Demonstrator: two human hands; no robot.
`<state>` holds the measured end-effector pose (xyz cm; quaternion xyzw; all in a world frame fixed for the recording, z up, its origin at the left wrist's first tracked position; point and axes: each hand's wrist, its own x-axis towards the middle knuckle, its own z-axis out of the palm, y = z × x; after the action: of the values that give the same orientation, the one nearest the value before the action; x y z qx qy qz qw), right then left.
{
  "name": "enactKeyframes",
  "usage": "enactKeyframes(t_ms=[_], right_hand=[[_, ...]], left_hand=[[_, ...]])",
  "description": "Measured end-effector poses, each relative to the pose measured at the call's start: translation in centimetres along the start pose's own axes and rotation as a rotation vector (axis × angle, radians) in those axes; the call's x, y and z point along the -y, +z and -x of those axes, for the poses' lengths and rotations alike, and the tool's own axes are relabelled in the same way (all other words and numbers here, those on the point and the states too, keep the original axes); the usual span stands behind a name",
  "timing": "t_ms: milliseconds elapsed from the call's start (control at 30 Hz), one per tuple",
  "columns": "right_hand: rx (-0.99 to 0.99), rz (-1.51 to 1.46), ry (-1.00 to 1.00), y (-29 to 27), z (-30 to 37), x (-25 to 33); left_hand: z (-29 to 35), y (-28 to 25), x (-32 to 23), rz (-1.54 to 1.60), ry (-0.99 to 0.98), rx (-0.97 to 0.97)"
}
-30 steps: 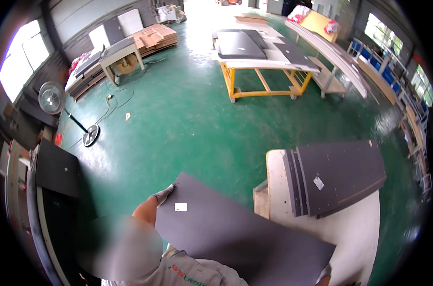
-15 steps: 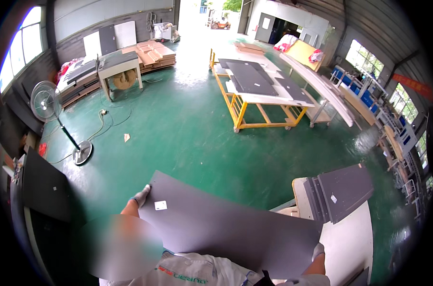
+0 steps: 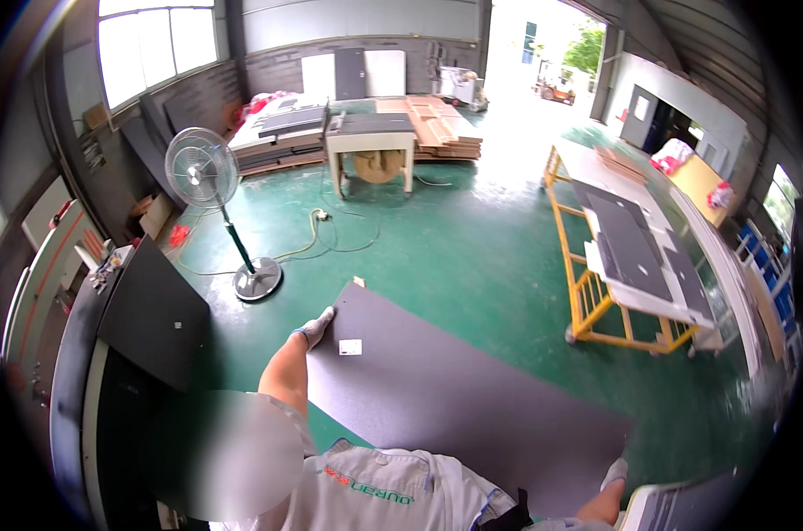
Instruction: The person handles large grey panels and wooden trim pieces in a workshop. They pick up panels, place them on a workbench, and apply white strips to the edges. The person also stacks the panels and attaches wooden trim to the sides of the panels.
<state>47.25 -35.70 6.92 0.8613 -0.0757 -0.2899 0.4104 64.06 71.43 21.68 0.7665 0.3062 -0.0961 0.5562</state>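
A large dark grey panel (image 3: 454, 389) with a small white label (image 3: 350, 347) spans the space in front of me, tilted. My left hand (image 3: 316, 326), gloved in light grey, grips its left edge near the far corner. At the opposite end, my right hand (image 3: 614, 473), gloved too, is closed on the near right edge; the panel partly hides its fingers. To my left a similar dark panel (image 3: 158, 314) leans upright against a long dark machine or bench (image 3: 69, 407).
A pedestal fan (image 3: 202, 173) stands ahead left, with cables on the green floor. A yellow-framed trolley (image 3: 587, 301) carrying panels is at the right. Behind are a small table (image 3: 370, 128) and stacked brown boards (image 3: 437, 124). A pale-edged stack (image 3: 676, 504) shows at lower right.
I have turned left with the panel still in both hands. The fan and trolley have shifted rightward in view, and the stack of dark panels at right has mostly left it.
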Motion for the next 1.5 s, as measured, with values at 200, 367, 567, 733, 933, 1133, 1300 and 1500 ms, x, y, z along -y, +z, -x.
enactKeyframes(t_ms=[200,367,567,733,933,1133,1300,1500], right_hand=[[-0.26,0.645,-0.154,-29.9,-27.1,0.7],[-0.591,0.451,-0.131,-56.3,-45.8,7.1],[-0.619,0.643,-0.221,-82.4,-59.0,15.9],[-0.402,0.696,-0.345,-91.8,-66.1,18.2],[-0.547,0.206,-0.154,-116.8,-88.2,21.8],[-0.642,0.216,-0.309,-145.3,-104.9,26.3],[-0.691,-0.414,-0.503,-175.1,-113.0,36.7],[0.015,-1.594,-0.925,-203.0,-120.0,49.7]], left_hand=[[-10.3,-9.5,2.9,0.268,-0.189,-0.172],[-22.9,-15.0,4.9,0.274,-0.2,-0.402],[-40.4,-29.4,-4.0,0.302,-0.029,-0.465],[-56.6,-27.8,-19.7,0.017,-0.234,-0.495],[-77.5,-30.7,-26.0,0.166,-0.147,-0.5],[-87.9,-31.2,-35.2,0.236,-0.391,-0.58],[-100.0,-35.1,-32.9,0.449,-0.427,-0.717],[-111.7,-38.9,-34.4,0.673,-0.504,-0.768]])
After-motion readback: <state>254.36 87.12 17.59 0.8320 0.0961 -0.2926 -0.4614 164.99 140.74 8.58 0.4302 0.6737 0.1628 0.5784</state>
